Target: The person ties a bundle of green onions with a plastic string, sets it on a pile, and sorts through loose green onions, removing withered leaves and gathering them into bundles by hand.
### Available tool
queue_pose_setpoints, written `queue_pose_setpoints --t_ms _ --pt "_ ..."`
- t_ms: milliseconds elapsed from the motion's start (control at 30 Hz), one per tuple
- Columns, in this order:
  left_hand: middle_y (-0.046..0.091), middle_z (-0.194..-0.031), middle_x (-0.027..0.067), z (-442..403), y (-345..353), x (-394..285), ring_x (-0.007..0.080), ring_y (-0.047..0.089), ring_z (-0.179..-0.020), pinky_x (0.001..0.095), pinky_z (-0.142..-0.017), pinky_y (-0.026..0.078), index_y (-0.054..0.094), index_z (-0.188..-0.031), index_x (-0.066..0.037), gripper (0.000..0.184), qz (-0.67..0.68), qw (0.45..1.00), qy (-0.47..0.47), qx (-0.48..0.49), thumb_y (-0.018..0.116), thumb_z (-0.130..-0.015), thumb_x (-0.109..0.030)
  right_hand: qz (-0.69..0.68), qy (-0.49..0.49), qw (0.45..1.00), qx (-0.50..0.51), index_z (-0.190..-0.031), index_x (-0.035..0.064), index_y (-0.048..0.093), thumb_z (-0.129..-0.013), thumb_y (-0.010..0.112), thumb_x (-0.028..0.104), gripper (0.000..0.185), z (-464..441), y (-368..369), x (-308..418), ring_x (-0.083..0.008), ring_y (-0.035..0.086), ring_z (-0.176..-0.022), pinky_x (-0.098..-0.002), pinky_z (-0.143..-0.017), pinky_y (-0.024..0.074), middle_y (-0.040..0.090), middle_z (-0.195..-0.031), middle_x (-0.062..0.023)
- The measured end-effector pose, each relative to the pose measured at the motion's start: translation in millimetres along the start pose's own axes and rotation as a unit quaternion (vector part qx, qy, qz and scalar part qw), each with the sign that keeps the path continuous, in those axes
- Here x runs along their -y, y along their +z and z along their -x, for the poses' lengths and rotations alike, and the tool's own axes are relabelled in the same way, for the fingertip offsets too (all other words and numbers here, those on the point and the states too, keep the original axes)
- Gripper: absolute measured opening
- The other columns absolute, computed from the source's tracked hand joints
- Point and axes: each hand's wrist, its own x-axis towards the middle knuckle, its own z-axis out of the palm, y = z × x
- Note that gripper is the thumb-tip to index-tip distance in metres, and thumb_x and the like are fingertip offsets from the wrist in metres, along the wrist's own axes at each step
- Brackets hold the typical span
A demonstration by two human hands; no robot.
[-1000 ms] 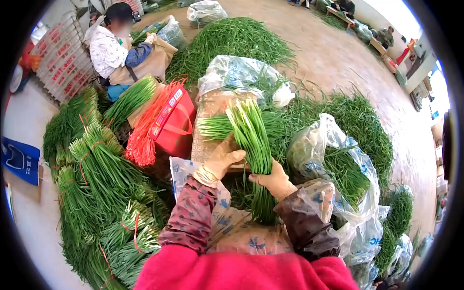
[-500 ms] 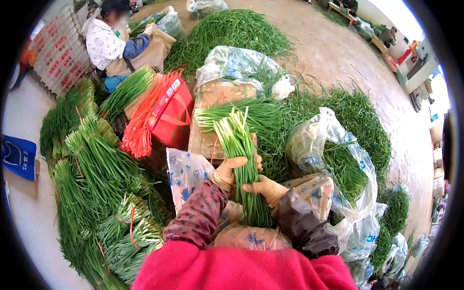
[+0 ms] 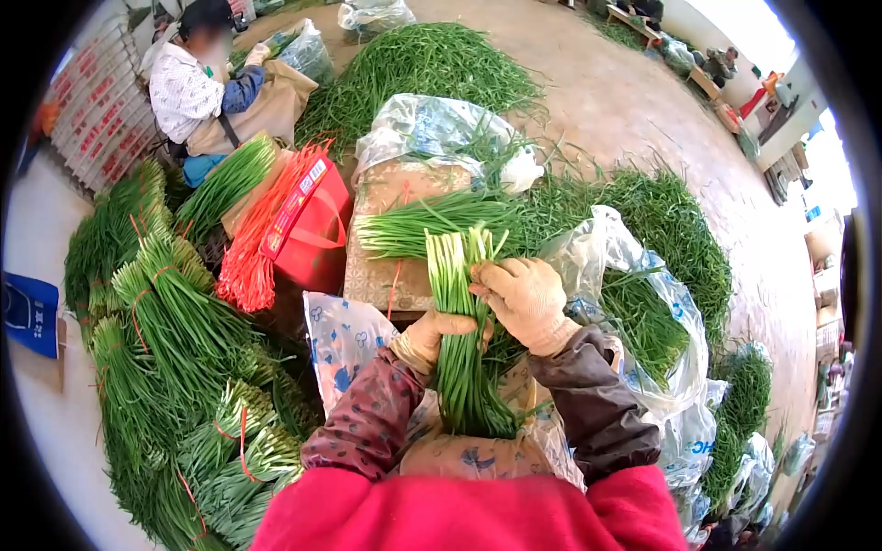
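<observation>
Upright in front of me is a bunch of garlic chives [image 3: 464, 367], its pale stem ends on top and its green leaves hanging over my lap. My left hand [image 3: 435, 332], in a cream glove, is wrapped around the middle of the bunch. Higher up, my gloved right hand [image 3: 528, 298] has its fingers bent and closed at the right edge of the pale stems. Part of its fingertips is hidden. Behind the bunch, loose garlic chives [image 3: 423, 225] lie across a patterned board [image 3: 372, 275].
Tied bundles [image 3: 184, 303] are piled at left. A red bag [image 3: 317, 239] stands beside red ties [image 3: 262, 230]. A clear plastic bag [image 3: 698, 367] of greens sits at right. Heaps of greens [image 3: 427, 78] cover the floor ahead. Another person [image 3: 197, 92] sits at far left.
My right hand has moved up from the lower leaves to the pale stem end of the bunch. My left hand still grips the middle. The view has shifted slightly.
</observation>
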Motion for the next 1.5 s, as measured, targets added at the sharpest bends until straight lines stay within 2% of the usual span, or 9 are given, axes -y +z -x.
queue_pose_setpoints --t_ms 200,400,533,833,933,1000,1133,1233,1500 --pt "0.065 -0.080 0.0125 5 16 -2 0.0224 0.062 -0.068 0.0335 -0.063 0.051 0.047 -0.133 -0.003 0.077 -0.092 0.993 -0.055 0.044 0.078 -0.066 -0.023 -0.022 0.201 0.944 -0.259 -0.089 0.0056 0.068 -0.089 0.062 0.017 0.013 -16 -26 -54 -0.0193 0.061 -0.057 -0.0319 -0.054 0.0505 0.067 -0.072 -0.0079" --pt "0.064 -0.079 0.0116 1 15 -2 0.0215 0.062 -0.068 0.0332 -0.062 0.050 0.042 -0.139 -0.006 0.082 -0.095 0.993 -0.074 0.002 0.078 -0.066 -0.021 -0.131 0.419 0.896 -0.067 -0.125 0.0099 0.055 -0.087 0.068 0.021 0.042 -25 -73 -64 -0.0219 0.065 -0.087 -0.0305 -0.077 0.0522 0.065 -0.109 -0.0115" --pt "0.065 -0.081 0.0112 -3 10 0 0.0214 0.062 -0.069 0.0334 -0.063 0.051 0.044 -0.138 -0.005 0.080 -0.083 0.993 -0.088 0.008 0.078 -0.066 -0.019 -0.082 0.053 0.995 -0.005 -0.109 0.0138 0.065 -0.083 0.067 0.019 0.026 -14 -46 -33 -0.0248 0.065 -0.088 -0.0353 -0.076 0.0527 0.066 -0.101 -0.0092" --pt "0.065 -0.086 0.0111 0 19 -4 0.0230 0.064 -0.074 0.0348 -0.066 0.052 0.044 -0.137 -0.006 0.081 -0.076 0.993 -0.082 0.042 0.080 -0.065 -0.018 0.434 0.090 0.888 -0.125 -0.097 0.0189 0.070 -0.085 0.057 0.013 0.019 -25 -31 -126 -0.0229 0.064 -0.084 -0.0338 -0.073 0.0518 0.067 -0.092 -0.0039" --pt "0.065 -0.086 0.0109 2 7 -2 0.0229 0.064 -0.073 0.0348 -0.066 0.052 0.044 -0.137 -0.007 0.079 -0.074 0.996 -0.050 0.010 0.079 -0.067 -0.018 -0.110 0.483 0.743 -0.450 -0.106 0.0029 0.065 -0.093 0.056 0.030 0.031 -50 -110 -144 -0.0163 0.059 -0.075 -0.0295 -0.070 0.0479 0.063 -0.085 -0.0009" --pt "0.066 -0.088 0.0121 1 -2 -4 0.0244 0.065 -0.075 0.0356 -0.065 0.054 0.045 -0.135 -0.007 0.070 -0.055 0.998 0.010 -0.043 0.076 -0.072 -0.017 -0.161 0.446 0.741 -0.475 -0.127 0.0040 0.052 -0.087 0.065 0.023 0.046 -17 -97 -229 -0.0172 0.059 -0.074 -0.0299 -0.067 0.0482 0.063 -0.095 -0.0066" --pt "0.067 -0.093 0.0082 -11 -38 4 0.0219 0.066 -0.077 0.0363 -0.068 0.057 0.061 -0.110 -0.002 0.037 -0.044 0.959 0.155 -0.235 0.070 -0.075 0.002 -0.192 0.515 0.835 0.008 -0.142 0.0078 0.039 -0.078 0.075 0.027 0.076 -21 -31 -81 -0.0281 0.061 -0.105 -0.0383 -0.092 0.0482 0.051 -0.134 -0.0208" --pt "0.067 -0.091 0.0112 3 -19 -12 0.0238 0.066 -0.081 0.0356 -0.073 0.056 0.063 -0.106 0.000 0.030 -0.073 0.940 0.191 -0.273 0.069 -0.079 -0.009 -0.349 0.246 0.887 0.177 -0.151 0.0063 0.006 -0.069 0.084 0.022 0.115 5 27 0 -0.0309 0.025 -0.141 -0.0332 -0.114 0.0260 0.025 -0.152 -0.0235" --pt "0.062 -0.107 0.0052 23 -59 -4 0.0206 0.060 -0.099 0.0345 -0.086 0.051 0.057 -0.120 -0.002 0.041 0.074 0.898 0.215 -0.376 0.068 -0.081 0.001 -0.316 0.260 0.825 0.389 -0.143 0.0076 0.029 -0.070 0.070 0.015 0.084 -4 110 34 -0.0377 0.064 -0.092 -0.0433 -0.076 0.0524 0.062 -0.106 -0.0226"
